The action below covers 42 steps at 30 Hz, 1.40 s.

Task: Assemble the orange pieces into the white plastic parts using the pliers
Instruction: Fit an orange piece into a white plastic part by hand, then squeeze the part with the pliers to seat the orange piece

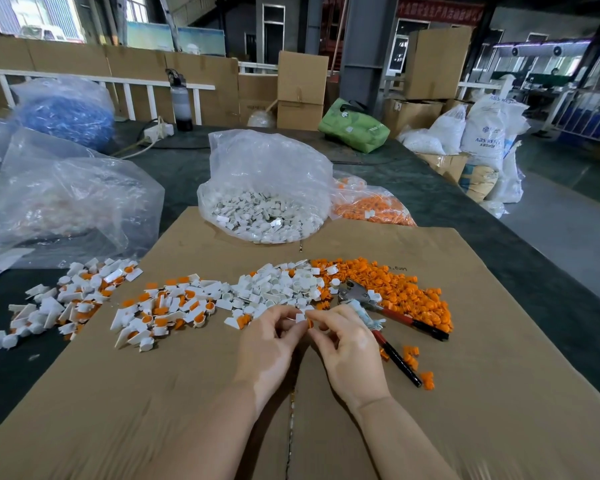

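Both hands are meeting over the cardboard (465,393) spread on the worktop (499,220). The left hand (269,344) is pinching a small white part (300,317) between thumb and fingertips, and the right hand (347,344) is pinching an orange piece (310,323) right against it; the two bits are touching, but whether one is seated in the other is too small to tell.

The pliers (381,306) are lying just beyond the right hand, metal head resting at the edge of the orange pile (395,282), red and black handles splayed toward the near right. A rag-like wad is sitting on the handles, partly hidden by the right hand's knuckles. A few loose orange bits (416,362) are lying beside the nearer handle.

Directly ahead of the hands a white pile (278,285) is running into the orange one. To the left, mixed white-and-orange parts (167,306) are trailing off the cardboard edge onto the dark worktop.

Farther back a clear bag (267,188) of white parts is standing open, with a bag of orange pieces (371,206) just beside it on the right. Crumpled plastic bags (66,195) are crowding the left side, a blue-filled one behind them. Boxes (302,88) and sacks (489,133) are lining the far end.
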Tool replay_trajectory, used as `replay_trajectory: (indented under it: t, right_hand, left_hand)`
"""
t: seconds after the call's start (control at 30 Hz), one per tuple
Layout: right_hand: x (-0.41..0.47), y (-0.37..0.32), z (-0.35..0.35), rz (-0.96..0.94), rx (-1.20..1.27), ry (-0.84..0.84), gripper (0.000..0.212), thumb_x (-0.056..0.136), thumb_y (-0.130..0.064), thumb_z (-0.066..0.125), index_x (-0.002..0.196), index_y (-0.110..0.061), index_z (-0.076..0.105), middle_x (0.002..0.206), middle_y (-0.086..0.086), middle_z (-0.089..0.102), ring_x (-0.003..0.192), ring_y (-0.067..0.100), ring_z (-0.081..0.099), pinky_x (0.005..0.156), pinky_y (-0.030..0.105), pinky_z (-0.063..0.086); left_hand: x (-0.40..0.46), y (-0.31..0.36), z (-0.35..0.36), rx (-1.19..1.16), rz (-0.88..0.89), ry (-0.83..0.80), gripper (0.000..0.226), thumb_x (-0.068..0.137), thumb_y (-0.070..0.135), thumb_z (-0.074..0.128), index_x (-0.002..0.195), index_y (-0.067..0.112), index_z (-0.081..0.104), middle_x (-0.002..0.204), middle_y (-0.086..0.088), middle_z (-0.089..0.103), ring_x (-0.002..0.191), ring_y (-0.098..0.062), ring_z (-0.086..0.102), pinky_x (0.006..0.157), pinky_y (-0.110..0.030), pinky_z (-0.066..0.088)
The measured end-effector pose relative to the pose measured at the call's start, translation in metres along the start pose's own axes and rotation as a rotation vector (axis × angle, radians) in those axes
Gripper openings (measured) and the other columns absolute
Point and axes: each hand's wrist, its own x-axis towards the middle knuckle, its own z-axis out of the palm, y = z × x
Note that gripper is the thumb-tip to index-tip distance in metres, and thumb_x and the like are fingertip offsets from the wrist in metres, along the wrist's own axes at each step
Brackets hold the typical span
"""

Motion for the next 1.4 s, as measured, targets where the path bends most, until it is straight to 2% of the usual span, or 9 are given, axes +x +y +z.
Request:
replay_trajectory:
  t: [0.23,0.37,0.43,0.57,0.7,1.0,1.13,1.23,1.4]
  right_hand:
    - [0.000,0.003,0.002,-0.003,-0.052,0.005,0.024,0.083,-0.013,0.070,0.107,-0.014,0.069,0.090,-0.007,0.058,0.084,0.006,0.055,0.076,0.019,0.049]
    - [0.002,0.012,-0.006,0.046,-0.270,0.148,0.024,0.081,-0.013,0.071,0.105,-0.010,0.069,0.096,0.003,0.065,0.094,0.023,0.058,0.083,0.034,0.043]
    - [0.005,0.017,-0.016,0.212,-0.419,0.150,0.027,0.088,-0.021,0.062,0.113,-0.010,0.064,0.108,0.006,0.062,0.103,0.027,0.054,0.087,0.039,0.037]
    - [0.014,0.029,-0.038,0.568,-0.743,-0.087,0.042,0.092,-0.047,0.041,0.120,-0.017,0.050,0.126,0.003,0.048,0.119,0.024,0.039,0.106,0.040,0.024]
    - [0.024,0.031,-0.047,0.674,-0.749,-0.289,0.047,0.085,-0.049,0.043,0.120,-0.017,0.049,0.136,0.004,0.037,0.128,0.026,0.030,0.111,0.050,0.012]
    - [0.027,0.028,-0.045,0.545,-0.864,-0.327,0.039,0.090,-0.044,0.037,0.117,-0.017,0.043,0.125,0.004,0.044,0.119,0.025,0.037,0.110,0.049,0.018]
    - [0.025,0.026,-0.044,0.495,-0.859,-0.317,0.032,0.093,-0.037,0.034,0.117,-0.017,0.040,0.120,0.003,0.050,0.113,0.027,0.043,0.107,0.046,0.025]
    - [0.021,0.028,-0.042,0.498,-0.872,-0.323,0.041,0.093,-0.043,0.035,0.125,-0.017,0.039,0.126,0.002,0.046,0.117,0.027,0.041,0.107,0.046,0.026]
    - [0.016,0.033,-0.042,0.581,-0.852,-0.303,0.046,0.091,-0.051,0.035,0.117,-0.017,0.047,0.126,0.004,0.044,0.118,0.024,0.040,0.109,0.047,0.022]
  left_hand:
    - [0.002,0.000,-0.001,0.025,-0.016,0.006,0.014,0.083,0.020,0.069,0.087,0.031,0.061,0.074,0.003,0.064,0.072,-0.009,0.060,0.056,-0.008,0.041]
    - [0.003,0.003,-0.001,-0.010,-0.051,0.021,0.017,0.082,0.020,0.071,0.081,0.032,0.060,0.074,0.001,0.067,0.071,-0.009,0.062,0.055,-0.004,0.040]
    - [0.003,0.003,-0.001,-0.002,-0.063,0.026,0.015,0.082,0.023,0.072,0.081,0.032,0.060,0.073,0.003,0.066,0.071,-0.007,0.061,0.055,-0.005,0.040]
    - [0.004,0.005,0.000,0.012,-0.076,0.023,0.012,0.082,0.027,0.071,0.083,0.031,0.060,0.072,0.006,0.067,0.072,-0.006,0.062,0.060,-0.016,0.041]
    - [0.003,0.006,0.001,-0.001,-0.084,0.011,0.011,0.081,0.026,0.071,0.086,0.027,0.062,0.076,0.002,0.069,0.076,-0.011,0.064,0.063,-0.021,0.042]
    - [0.003,0.011,-0.002,-0.001,-0.081,0.008,0.012,0.083,0.024,0.070,0.092,0.018,0.064,0.082,-0.005,0.069,0.076,-0.010,0.062,0.054,-0.003,0.038]
    - [0.001,0.012,-0.003,-0.016,-0.085,0.009,0.009,0.084,0.020,0.069,0.090,0.017,0.064,0.082,-0.008,0.069,0.070,-0.007,0.060,0.052,-0.003,0.038]
    - [0.000,0.014,-0.004,-0.020,-0.092,0.004,0.009,0.084,0.021,0.069,0.091,0.019,0.063,0.083,-0.005,0.069,0.074,-0.007,0.060,0.054,-0.003,0.039]
    - [-0.001,0.014,-0.006,-0.006,-0.116,-0.005,0.012,0.085,0.026,0.068,0.094,0.022,0.062,0.084,0.002,0.067,0.080,-0.006,0.061,0.060,-0.015,0.037]
